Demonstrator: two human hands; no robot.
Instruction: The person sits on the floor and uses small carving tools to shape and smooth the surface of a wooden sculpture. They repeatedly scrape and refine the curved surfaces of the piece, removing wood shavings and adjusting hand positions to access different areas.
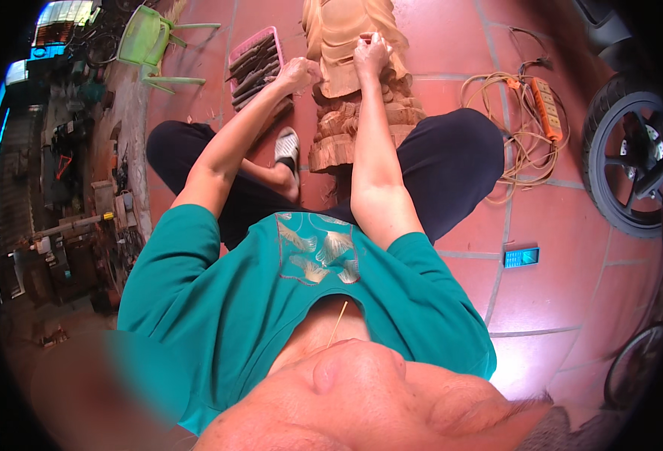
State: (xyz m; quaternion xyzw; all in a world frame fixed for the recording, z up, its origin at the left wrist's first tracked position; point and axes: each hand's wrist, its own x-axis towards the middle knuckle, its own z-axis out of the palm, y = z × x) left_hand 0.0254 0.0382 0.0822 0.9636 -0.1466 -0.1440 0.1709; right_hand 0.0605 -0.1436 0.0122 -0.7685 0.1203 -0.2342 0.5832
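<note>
Left hand [299, 74] fisted beside wooden carving [350, 45]; right hand [371, 52] pinching possibly small tool; blue rectangular box [521, 257] on tiles.

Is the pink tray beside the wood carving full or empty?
Full. The pink tray on the tiled floor holds a row of dark long-handled tools lying side by side, left of the wood carving, near the left hand.

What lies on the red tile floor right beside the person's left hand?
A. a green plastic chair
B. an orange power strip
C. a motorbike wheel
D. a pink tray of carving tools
D: the pink tray of carving tools lies just beside the left hand, which rests at the pale carved wooden figure.
</note>
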